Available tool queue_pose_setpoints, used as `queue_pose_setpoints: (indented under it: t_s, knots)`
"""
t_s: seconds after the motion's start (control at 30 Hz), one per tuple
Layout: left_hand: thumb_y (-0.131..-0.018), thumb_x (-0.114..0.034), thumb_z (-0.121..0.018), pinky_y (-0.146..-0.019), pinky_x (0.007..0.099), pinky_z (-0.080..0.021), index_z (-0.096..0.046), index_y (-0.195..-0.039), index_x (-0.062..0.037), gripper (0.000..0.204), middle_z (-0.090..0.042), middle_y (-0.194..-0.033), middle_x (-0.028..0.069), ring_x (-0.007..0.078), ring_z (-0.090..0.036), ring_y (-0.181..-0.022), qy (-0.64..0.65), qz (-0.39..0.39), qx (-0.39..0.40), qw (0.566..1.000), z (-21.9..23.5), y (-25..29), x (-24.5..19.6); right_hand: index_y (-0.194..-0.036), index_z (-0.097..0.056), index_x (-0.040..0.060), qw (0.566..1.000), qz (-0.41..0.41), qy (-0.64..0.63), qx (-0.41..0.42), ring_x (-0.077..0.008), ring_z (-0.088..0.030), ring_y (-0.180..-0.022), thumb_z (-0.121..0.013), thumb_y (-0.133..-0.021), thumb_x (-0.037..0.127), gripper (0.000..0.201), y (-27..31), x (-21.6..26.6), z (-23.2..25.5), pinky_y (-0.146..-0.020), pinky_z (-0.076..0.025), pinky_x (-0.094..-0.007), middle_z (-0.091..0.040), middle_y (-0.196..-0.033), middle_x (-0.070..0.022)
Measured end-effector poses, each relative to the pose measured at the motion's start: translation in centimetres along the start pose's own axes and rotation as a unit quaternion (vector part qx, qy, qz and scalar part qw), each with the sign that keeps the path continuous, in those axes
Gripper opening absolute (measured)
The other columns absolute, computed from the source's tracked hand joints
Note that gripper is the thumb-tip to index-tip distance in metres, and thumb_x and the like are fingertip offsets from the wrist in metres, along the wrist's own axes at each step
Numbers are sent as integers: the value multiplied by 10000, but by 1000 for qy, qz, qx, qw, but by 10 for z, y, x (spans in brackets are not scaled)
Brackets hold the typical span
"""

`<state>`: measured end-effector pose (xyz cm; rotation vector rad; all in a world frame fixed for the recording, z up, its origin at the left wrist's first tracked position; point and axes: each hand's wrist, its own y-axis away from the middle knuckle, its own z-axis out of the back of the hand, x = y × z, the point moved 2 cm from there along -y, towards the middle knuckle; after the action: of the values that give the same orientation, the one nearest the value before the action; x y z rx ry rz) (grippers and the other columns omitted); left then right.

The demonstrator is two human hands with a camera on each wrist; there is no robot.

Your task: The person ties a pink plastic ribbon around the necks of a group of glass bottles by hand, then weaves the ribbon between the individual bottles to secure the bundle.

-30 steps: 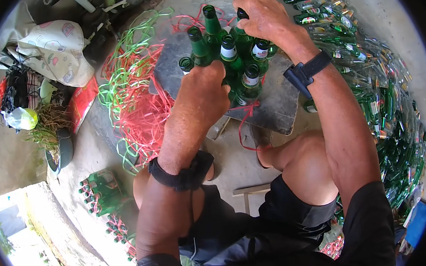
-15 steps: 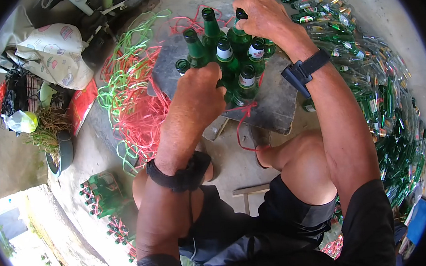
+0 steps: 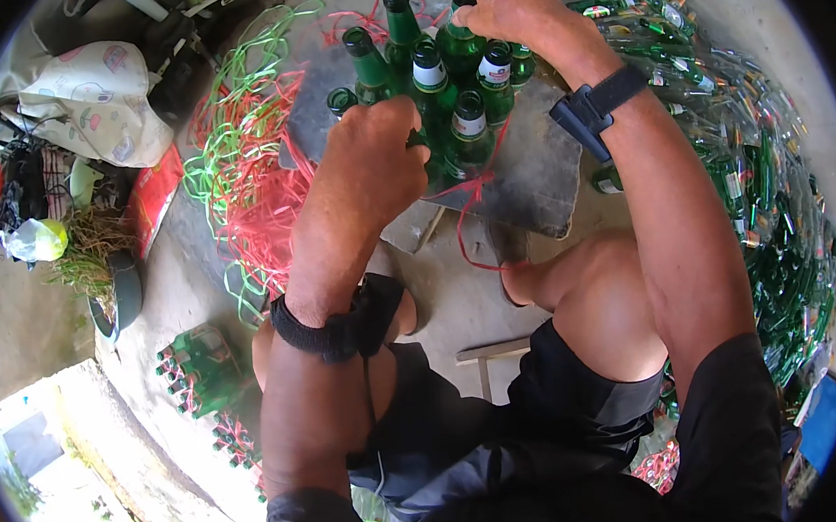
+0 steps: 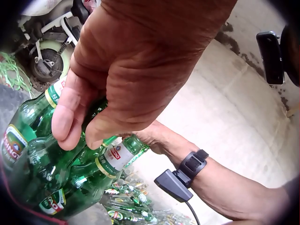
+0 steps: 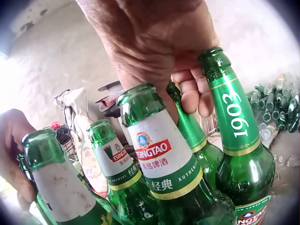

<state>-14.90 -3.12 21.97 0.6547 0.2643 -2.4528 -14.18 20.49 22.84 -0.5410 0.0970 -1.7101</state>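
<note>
Several green beer bottles (image 3: 431, 88) stand close together on a dark stone slab (image 3: 531, 193), with red plastic string (image 3: 474, 190) tied round them low down. At the near left of the cluster my left hand (image 3: 361, 162) holds a bottle by its neck. The left wrist view shows its fingers (image 4: 70, 115) curled there, hiding most of that neck. My right hand (image 3: 516, 3) grips the neck of a bottle (image 5: 192, 129) at the back right, just below its mouth. Other bottles with white Tsingtao neck labels (image 5: 152, 150) stand between the two hands.
Left of the slab lies a tangle of red and green plastic string (image 3: 260, 185). A large heap of bottles (image 3: 744, 167) covers the floor on the right. Bundled bottles (image 3: 196, 367) stand at lower left, near a potted plant (image 3: 100, 276). A scooter (image 4: 49, 58) is parked behind.
The bottle cluster has shifted slightly left on the slab, with both hands keeping hold of the necks. The head view has also tilted, so the scene sits higher in it.
</note>
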Motion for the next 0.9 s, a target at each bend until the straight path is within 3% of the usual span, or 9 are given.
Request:
queue_pose_setpoints:
  t_s: [0.47,0.57,0.63,0.73,0.9]
  knots:
    - [-785,-100,-792,-819,478,-545,-695,-1053,0,302,-717,-950,251,417,-709,-935,3,4,18,1000,2,0,-1,-960,-699,14,1000,10,11,10,-461,-685,-968,-691,-809,175,222,-1,-7,-2,-838,-540,-553,-719,-946,-250]
    - [-785,-103,-794,-826,476,-547,-695,-1051,4,304,-719,-961,253,416,-710,-950,7,11,23,1000,3,-1,-2,-941,-696,-3,999,33,1,-18,-423,-709,-891,-688,-849,166,193,-2,-8,-1,-780,-554,-511,-714,-892,-246]
    - [-785,-107,-795,-828,472,-549,-695,-1050,8,306,-719,-970,257,414,-713,-957,10,15,29,999,4,-1,-2,-1084,-701,95,993,-54,21,102,-414,-701,-1024,-729,-851,278,298,-9,-17,-8,-839,-539,-584,-748,-1045,-170]
    - [-783,-108,-797,-825,470,-550,-696,-1047,8,306,-719,-965,256,410,-715,-951,9,6,32,999,3,-1,-1,-1110,-688,81,994,-51,36,89,-408,-685,-1068,-746,-883,385,384,-9,-21,-11,-865,-533,-580,-738,-1078,-178]
    - [-784,-115,-793,-823,470,-550,-694,-1044,8,304,-720,-964,252,411,-715,-939,12,2,22,1000,0,-1,1,-1121,-682,74,994,-50,25,97,-416,-679,-1079,-744,-890,387,394,-9,-23,-12,-876,-528,-580,-732,-1092,-190]
